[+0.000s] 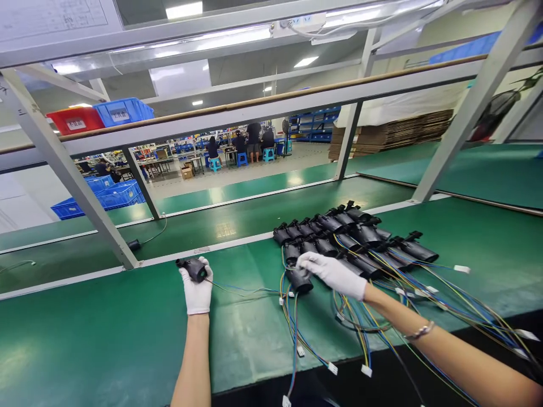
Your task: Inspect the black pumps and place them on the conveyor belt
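Observation:
My left hand [197, 289], in a white glove, is closed round a small black cylindrical motor part [194, 268] and holds it just above the green bench [106, 333]; its thin wires trail off to the right. My right hand [333, 274], also gloved, grips another black part [299, 279] at the near end of a pile of the same black parts [352, 237]. Long blue, yellow and black wire leads [360, 322] with white plugs spread from the pile toward the bench's front edge.
A grey metal frame post [68, 169] slants down to the bench at the left, another [470, 107] at the right. Red [75, 120] and blue crates [123, 111] sit on a shelf above. Seated people [246, 144] work at far tables.

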Action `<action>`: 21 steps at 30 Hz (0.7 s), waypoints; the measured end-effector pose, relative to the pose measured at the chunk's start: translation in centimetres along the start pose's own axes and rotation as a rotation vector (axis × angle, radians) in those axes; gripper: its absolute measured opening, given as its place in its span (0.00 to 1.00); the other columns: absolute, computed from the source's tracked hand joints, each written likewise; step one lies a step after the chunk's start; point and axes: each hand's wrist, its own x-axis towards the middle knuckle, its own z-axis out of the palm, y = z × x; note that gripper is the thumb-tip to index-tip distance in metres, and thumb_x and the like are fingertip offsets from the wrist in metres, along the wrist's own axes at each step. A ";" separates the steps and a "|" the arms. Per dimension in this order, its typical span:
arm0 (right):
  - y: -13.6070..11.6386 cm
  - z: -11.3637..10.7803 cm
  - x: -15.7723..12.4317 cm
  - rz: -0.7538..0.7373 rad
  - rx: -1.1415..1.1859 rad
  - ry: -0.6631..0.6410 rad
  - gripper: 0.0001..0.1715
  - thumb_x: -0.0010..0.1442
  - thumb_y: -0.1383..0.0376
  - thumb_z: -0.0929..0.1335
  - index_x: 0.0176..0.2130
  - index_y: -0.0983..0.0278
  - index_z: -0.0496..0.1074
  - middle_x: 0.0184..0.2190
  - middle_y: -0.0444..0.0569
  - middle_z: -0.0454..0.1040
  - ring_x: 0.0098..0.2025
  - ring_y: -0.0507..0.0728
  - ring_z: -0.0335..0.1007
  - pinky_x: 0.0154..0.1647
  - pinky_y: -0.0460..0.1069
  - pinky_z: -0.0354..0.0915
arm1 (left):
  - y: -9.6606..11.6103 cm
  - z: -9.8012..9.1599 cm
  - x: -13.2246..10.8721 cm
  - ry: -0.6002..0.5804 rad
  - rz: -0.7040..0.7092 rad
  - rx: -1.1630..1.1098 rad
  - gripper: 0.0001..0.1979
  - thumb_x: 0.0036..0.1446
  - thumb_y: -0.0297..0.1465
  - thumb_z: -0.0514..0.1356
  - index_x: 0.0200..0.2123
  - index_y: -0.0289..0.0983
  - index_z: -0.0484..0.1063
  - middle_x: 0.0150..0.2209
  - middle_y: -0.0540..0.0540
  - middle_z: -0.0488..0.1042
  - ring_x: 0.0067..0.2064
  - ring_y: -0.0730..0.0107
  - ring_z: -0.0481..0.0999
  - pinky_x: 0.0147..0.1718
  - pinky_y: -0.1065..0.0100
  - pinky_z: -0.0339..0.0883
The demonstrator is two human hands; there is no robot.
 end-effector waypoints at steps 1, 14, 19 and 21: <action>0.2 -0.9 -0.7 0.020 0.006 0.005 0.32 0.71 0.58 0.48 0.46 0.67 0.73 0.39 0.55 0.76 0.42 0.59 0.74 0.45 0.53 0.70 | 0.6 0.2 -0.3 -0.027 0.023 -0.034 0.26 0.68 0.51 0.45 0.53 0.38 0.67 0.43 0.42 0.76 0.44 0.67 0.80 0.35 0.70 0.78; -4.6 0.2 -0.8 0.085 -0.237 -0.091 0.19 0.53 0.73 0.64 0.37 0.62 0.82 0.34 0.55 0.80 0.42 0.66 0.77 0.48 0.59 0.68 | 3.5 5.4 -3.2 -0.179 0.090 -0.133 0.27 0.66 0.54 0.46 0.54 0.40 0.62 0.42 0.43 0.75 0.41 0.70 0.79 0.27 0.77 0.74; -9.8 2.5 3.8 0.047 -0.147 -0.013 0.25 0.67 0.58 0.62 0.59 0.64 0.71 0.40 0.52 0.78 0.41 0.60 0.75 0.42 0.51 0.69 | 5.8 12.4 -3.0 -0.169 0.155 -0.054 0.27 0.64 0.53 0.52 0.53 0.38 0.66 0.43 0.44 0.76 0.44 0.67 0.78 0.43 0.66 0.79; -12.5 3.8 5.9 -0.017 -0.032 -0.047 0.35 0.65 0.52 0.65 0.64 0.66 0.64 0.37 0.50 0.77 0.34 0.57 0.72 0.35 0.49 0.68 | 5.1 14.2 -2.8 -0.122 0.159 0.008 0.20 0.68 0.46 0.50 0.50 0.38 0.69 0.44 0.43 0.77 0.47 0.63 0.78 0.47 0.57 0.78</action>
